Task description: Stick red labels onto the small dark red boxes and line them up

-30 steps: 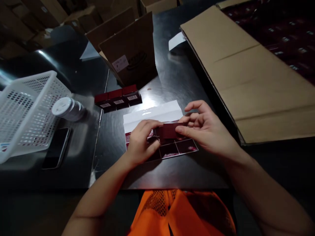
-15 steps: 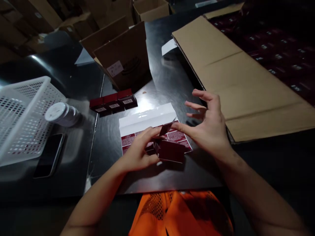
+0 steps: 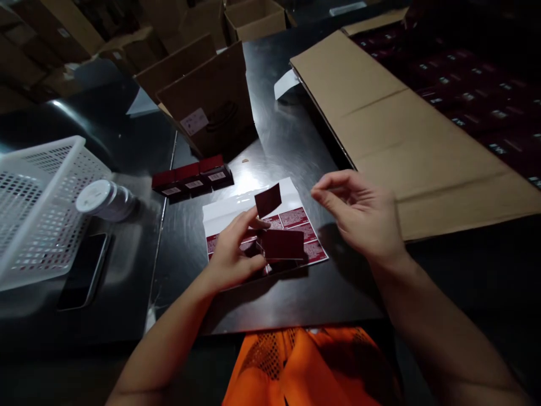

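My left hand (image 3: 234, 251) is closed around a small dark red box (image 3: 282, 244). One flap of the box stands up near my fingertips, and part of the box is hidden by my fingers. Underneath lies a sheet of dark red printed labels (image 3: 296, 217) with a bare white strip along its far side. To the right of the box, my right hand (image 3: 355, 211) hovers apart from it, thumb and fingers pinched together. Whether something small sits in that pinch cannot be made out.
Three dark red boxes (image 3: 193, 176) stand in a row before an open cardboard carton (image 3: 211, 107). At left are a white basket (image 3: 78, 169), a white round container (image 3: 103, 198) and a phone (image 3: 84, 270). A large carton (image 3: 372, 124) holding many red boxes fills the right.
My right hand has drawn back from the box flap, and its spread fingers have closed into a pinch. The flap now stands more upright. My left hand keeps hold of the box.
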Available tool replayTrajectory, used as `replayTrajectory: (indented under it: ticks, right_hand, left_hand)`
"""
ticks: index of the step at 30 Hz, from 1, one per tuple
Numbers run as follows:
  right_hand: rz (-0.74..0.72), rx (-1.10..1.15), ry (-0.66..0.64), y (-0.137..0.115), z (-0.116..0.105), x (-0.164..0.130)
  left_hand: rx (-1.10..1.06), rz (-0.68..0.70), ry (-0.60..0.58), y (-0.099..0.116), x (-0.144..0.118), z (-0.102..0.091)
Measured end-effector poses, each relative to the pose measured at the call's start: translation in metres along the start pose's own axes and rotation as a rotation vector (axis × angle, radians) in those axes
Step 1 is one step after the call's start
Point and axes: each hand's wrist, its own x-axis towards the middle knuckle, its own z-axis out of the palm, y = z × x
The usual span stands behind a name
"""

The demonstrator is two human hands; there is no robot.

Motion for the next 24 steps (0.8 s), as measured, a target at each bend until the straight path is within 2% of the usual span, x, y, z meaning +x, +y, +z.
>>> replayTrajectory:
  ticks: [2,4,8,10,12,15,18,21,24]
  right_hand:
    - [-0.119,-0.052,0.104,0.001,-0.002,0.001]
    - [-0.1,-0.024,0.072,0.002,-0.002,0.001]
    - [0.212,0.106,-0.168,0.005,0.007,-0.001]
    - [0.336,0.178,-0.23,0.005,0.011,-0.002]
    - [0.376,0.209,-0.25,0.004,0.012,-0.002]
    - [0.272,0.118,-0.232,0.001,0.011,-0.002]
    - [0.059,-0.084,-0.172,-0.002,0.008,-0.005]
    - [-0.16,-0.275,-0.036,-0.005,0.006,-0.009]
    - [-0.259,-0.275,0.128,-0.008,0.003,-0.01]
  left_hand:
    - [0.066,0.022,0.096,-0.003,0.002,-0.001]
    - [0.091,0.053,0.135,-0.005,0.004,-0.001]
    - [0.016,0.076,0.048,-0.003,0.003,-0.001]
    - [-0.023,0.08,-0.01,-0.001,0.002,-0.001]
    - [-0.024,0.087,-0.033,0.001,0.002,0.0]
    - [0.055,0.134,-0.004,0.001,0.004,-0.001]
    - [0.181,0.182,0.039,0.0,0.006,-0.001]
    - [0.261,0.132,0.075,0.0,0.006,0.0]
    - [0.279,0.061,0.162,0.0,0.006,0.001]
